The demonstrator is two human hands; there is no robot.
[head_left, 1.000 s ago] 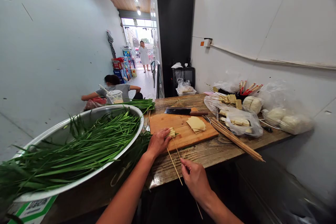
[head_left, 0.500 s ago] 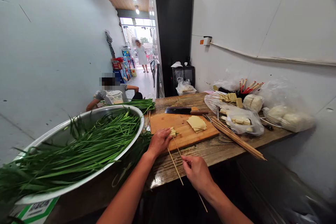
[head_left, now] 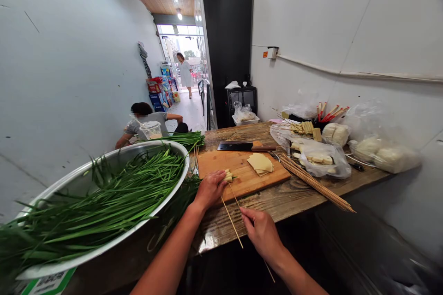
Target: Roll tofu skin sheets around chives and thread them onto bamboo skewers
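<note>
Gripping pale rolls (head_left: pixel 229 176) on cutting board (head_left: pixel 238 162), left hand (head_left: pixel 210 189) curled over them; right hand (head_left: pixel 260 229) pinching thin skewer (head_left: pixel 234 194), tip near rolls; second skewer (head_left: pixel 232 221) alongside.

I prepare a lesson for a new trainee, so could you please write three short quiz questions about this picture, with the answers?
1. True or false: the person's bare left hand holds small pale-yellow rolls on the rectangular brown wooden cutting board.
2. What does the person's bare right hand hold?
a) a dark-bladed knife with a brown handle
b) a long, thin wooden skewer
c) a clear plastic tub
3. Fill the gap: the large round silver-coloured metal basin, left of the board, is filled with long ____ stalks.

Key: 1. True. 2. b. 3. green.
</note>
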